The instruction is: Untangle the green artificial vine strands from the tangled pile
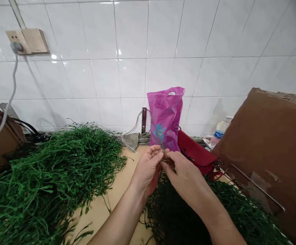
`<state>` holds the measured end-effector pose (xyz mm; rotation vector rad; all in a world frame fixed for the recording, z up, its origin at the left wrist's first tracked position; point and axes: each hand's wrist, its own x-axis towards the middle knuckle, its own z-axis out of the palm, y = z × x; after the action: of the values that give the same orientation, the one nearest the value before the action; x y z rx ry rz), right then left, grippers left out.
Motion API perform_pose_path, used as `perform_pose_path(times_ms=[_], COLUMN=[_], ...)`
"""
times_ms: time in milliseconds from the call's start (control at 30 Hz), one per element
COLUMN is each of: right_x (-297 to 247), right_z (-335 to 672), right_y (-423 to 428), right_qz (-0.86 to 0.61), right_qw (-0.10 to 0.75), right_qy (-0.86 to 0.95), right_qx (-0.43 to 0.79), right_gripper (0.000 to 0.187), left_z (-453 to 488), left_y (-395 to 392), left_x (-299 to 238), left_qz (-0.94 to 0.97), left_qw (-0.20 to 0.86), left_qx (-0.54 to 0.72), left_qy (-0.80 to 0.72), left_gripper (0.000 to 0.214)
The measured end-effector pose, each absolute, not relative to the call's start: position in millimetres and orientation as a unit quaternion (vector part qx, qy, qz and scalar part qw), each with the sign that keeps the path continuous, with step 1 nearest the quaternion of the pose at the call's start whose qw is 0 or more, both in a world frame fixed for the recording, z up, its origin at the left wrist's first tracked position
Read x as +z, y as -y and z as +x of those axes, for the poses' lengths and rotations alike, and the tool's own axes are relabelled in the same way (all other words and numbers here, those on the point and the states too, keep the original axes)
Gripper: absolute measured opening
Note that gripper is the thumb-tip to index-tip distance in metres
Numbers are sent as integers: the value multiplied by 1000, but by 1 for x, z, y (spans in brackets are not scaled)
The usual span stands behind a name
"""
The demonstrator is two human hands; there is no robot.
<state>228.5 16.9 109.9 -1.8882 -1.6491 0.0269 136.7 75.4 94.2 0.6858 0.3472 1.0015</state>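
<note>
One thin green strand at the center of the frame, directly in front of the lower part of a purple bag. Left hand: thumb and fingers pinching the strand, upper end exposed. Right hand: thumb and index finger bent toward the strand's lower portion, just beside the left fingertips; contact point partly hidden, cannot tell whether gripping.

Left pile of green strands: left and lower left of the frame, spread over the tan bench. Right pile of green strands: lower center to lower right, partly behind the right forearm, largely in shade. Red bag: right of center, beside the purple bag. Brown cardboard: right side, tilted. Labeled bottle: partly behind the cardboard. Wall socket: upper left, with plug inserted and pale cable hanging below.
</note>
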Motion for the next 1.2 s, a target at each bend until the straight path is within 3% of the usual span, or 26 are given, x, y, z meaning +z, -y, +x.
perform_pose_path(times_ms=[133, 267, 467, 667, 867, 933, 1033, 1200], right_x=[96, 96, 115, 132, 155, 160, 159, 140], right_z=[220, 223, 224, 229, 249, 256, 268, 286], right_y=[-24, -24, -15, -4, 21, 32, 41, 47], right_qz=[-730, -673, -638, -596, -383, -422, -532, -633], right_qw=[240, 239, 305, 323, 418, 397, 286, 221], right_qy=[628, 685, 706, 713, 768, 766, 768, 739], right_qx=[-125, -142, 44, 176, 298, 278, 215, 59], right_gripper=[17, 19, 25, 26, 35, 33, 23, 20], left_z=[140, 129, 116, 109, 90, 87, 90, 98], left_y=[-73, -80, -92, -91, -95, -95, -90, -73], left_x=[92, 98, 111, 122, 124, 123, 123, 130], left_qz=[295, 368, 377, 257, 294, 355, 452, 612], left_qw=[806, 778, 779, 858, 906, 887, 824, 637], left_qx=[480, 446, 458, 429, 303, 294, 329, 415], left_qy=[-182, -247, -203, -114, -40, -38, -88, -219], left_gripper=[49, 47, 24, 47, 43, 43, 45, 42])
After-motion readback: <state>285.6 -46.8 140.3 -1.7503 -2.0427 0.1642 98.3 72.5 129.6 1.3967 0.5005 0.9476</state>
